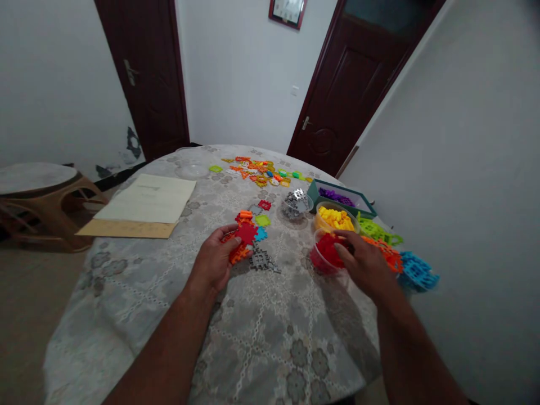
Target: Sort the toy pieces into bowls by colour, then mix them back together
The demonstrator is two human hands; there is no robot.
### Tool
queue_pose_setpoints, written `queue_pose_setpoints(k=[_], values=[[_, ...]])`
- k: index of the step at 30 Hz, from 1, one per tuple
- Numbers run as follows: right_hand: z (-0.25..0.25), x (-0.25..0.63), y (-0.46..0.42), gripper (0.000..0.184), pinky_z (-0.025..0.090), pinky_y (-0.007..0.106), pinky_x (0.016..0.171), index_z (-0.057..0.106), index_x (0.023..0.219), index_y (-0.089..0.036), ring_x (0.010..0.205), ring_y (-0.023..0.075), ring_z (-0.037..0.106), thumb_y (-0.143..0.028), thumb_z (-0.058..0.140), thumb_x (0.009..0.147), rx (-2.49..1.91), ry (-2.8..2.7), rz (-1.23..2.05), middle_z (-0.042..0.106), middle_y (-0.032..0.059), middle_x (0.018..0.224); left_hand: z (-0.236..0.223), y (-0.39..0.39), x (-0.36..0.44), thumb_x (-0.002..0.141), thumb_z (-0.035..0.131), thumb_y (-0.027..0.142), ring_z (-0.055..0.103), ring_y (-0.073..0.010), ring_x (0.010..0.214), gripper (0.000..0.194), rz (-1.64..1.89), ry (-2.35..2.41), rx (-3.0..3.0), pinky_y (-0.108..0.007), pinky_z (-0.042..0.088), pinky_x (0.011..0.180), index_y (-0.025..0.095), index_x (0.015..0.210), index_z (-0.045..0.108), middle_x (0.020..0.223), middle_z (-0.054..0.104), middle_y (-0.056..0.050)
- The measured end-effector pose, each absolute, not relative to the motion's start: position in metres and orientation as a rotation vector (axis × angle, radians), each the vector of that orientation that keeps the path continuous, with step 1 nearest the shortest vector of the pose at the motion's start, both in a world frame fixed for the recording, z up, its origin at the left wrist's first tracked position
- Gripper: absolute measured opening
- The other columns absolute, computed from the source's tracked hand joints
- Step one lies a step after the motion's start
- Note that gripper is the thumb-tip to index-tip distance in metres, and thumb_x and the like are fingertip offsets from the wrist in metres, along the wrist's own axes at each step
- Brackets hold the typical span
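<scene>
L hand (217, 256): grip closed round a red-and-orange assembly (246, 232) of interlocking plastic tiles, held above the desk (270, 337) approx. mid-width, thumb on the red face. R hand (363, 261): fingers bent at the mouth of the red-tile tub (319, 264); can't tell if its grip has a tile or not.

Writing: pale sheet (143, 202) on the far L part of the desk, w/ one short line near its top, too small to read. It lies on brown card (126, 229), which sticks out along the near edge. Framed picture (287, 11) on the wall, marks inside also illegible. No brand legible.

Containers: red-tile tub is clear plastic, well filled. Just behind it, a yellow-piece tub (317, 224), round, heaped. Further L, a clear grey-piece bowl (283, 211), w/ a pale tile on top. Behind the yellows, a dark green rectangular box (350, 212) w/ purple pcs inside.

R of the tubs, lime pcs (377, 232), orange pcs (386, 253) & blue pcs (415, 271), partly behind the R hand & forearm. Grey tiles (259, 260) lie just beside the assembly; lime tile (262, 220), blue tile (260, 233) & red tile (265, 205) nearby. Mixed-colour pile (261, 171) at the far side.
</scene>
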State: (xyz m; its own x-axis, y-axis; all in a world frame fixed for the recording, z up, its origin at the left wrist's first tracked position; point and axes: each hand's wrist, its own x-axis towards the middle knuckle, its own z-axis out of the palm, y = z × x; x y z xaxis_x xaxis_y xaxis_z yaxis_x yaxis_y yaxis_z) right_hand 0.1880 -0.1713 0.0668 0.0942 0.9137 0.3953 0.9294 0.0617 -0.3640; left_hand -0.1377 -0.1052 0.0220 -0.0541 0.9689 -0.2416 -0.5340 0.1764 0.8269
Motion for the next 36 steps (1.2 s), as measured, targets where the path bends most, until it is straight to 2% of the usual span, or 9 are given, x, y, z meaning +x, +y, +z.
queue_pose_setpoints(k=[4,7,10,15,20,24,27,30,36], values=[[0.056,0.205,-0.16,0.04,0.055,0.051,0.098,0.067,0.128,-0.015,0.106,0.0331,0.07,-0.035,0.047,0.099,-1.8,-1.786,-0.4,0.074,0.0206,0.117,0.018,-0.106,-0.139,0.079,0.075,0.006,0.074,-0.0207,0.078,0.037,1.285,0.957,0.622,-0.038,0.069,0.063,0.017,0.114,0.069,0.113,0.074,-0.013],[0.056,0.185,-0.161,0.034,0.052,0.053,0.104,0.068,0.121,-0.016,0.113,0.0337,0.067,-0.032,0.046,0.101,-1.687,-1.786,-0.462,0.072,0.0207,0.118,0.018,-0.109,-0.14,0.081,0.076,0.008,0.074,-0.0208,0.082,0.035,1.205,0.947,0.682,-0.039,0.07,0.066,0.018,0.113,0.069,0.117,0.073,-0.013],[0.061,0.144,-0.166,0.03,0.055,0.046,0.099,0.069,0.122,-0.018,0.108,0.0287,0.069,-0.031,0.05,0.102,-1.562,-1.861,-0.175,0.073,0.0159,0.118,0.023,-0.113,-0.139,0.08,0.078,0.01,0.073,-0.0201,0.08,0.038,1.079,0.928,0.744,-0.039,0.069,0.067,0.018,0.115,0.068,0.112,0.074,-0.012],[0.055,0.081,-0.171,0.038,0.057,0.036,0.081,0.064,0.137,-0.022,0.082,0.0195,0.07,-0.034,0.059,0.101,-1.513,-1.863,0.369,0.075,0.0098,0.115,0.025,-0.12,-0.137,0.077,0.084,0.018,0.074,-0.0213,0.083,0.042,0.922,0.844,0.862,-0.036,0.068,0.068,0.018,0.116,0.069,0.111,0.075,-0.012],[0.038,0.063,-0.165,0.038,0.054,0.034,0.08,0.067,0.133,-0.022,0.084,0.0189,0.069,-0.033,0.062,0.098,-1.46,-1.767,0.608,0.075,0.0053,0.102,0.02,-0.121,-0.136,0.079,0.08,0.017,0.075,-0.0239,0.09,0.044,0.855,0.759,0.892,-0.037,0.067,0.071,0.018,0.121,0.069,0.116,0.075,-0.014],[0.038,0.078,-0.163,0.037,0.054,0.033,0.076,0.07,0.127,-0.02,0.083,0.0204,0.068,-0.039,0.063,0.096,-1.432,-1.534,0.782,0.076,0.0053,0.099,0.02,-0.122,-0.136,0.079,0.073,0.012,0.075,-0.0243,0.092,0.055,0.864,0.73,0.825,-0.041,0.067,0.073,0.021,0.133,0.064,0.12,0.074,-0.014],[0.051,0.105,-0.165,0.039,0.055,0.036,0.08,0.072,0.123,-0.02,0.089,0.0235,0.07,-0.045,0.064,0.094,-1.506,-1.463,0.613,0.078,0.0088,0.108,0.023,-0.123,-0.137,0.083,0.074,0.017,0.075,-0.0266,0.1,0.057,0.881,0.723,0.8,-0.042,0.067,0.072,0.025,0.137,0.058,0.124,0.072,-0.014],[0.065,0.136,-0.169,0.042,0.054,0.04,0.087,0.072,0.127,-0.021,0.096,0.0259,0.072,-0.046,0.062,0.094,-1.669,-1.49,0.315,0.078,0.0099,0.113,0.023,-0.124,-0.137,0.085,0.076,0.022,0.074,-0.0275,0.101,0.044,0.87,0.732,0.821,-0.04,0.067,0.071,0.023,0.126,0.06,0.121,0.072,-0.014],[0.064,0.181,-0.172,0.044,0.055,0.041,0.085,0.069,0.131,-0.022,0.094,0.027,0.073,-0.044,0.053,0.096,-1.922,-1.569,0.115,0.079,0.0092,0.107,0.021,-0.125,-0.136,0.085,0.081,0.037,0.076,-0.029,0.098,0.043,0.857,0.72,0.849,-0.038,0.065,0.065,0.023,0.119,0.06,0.114,0.073,-0.014]])
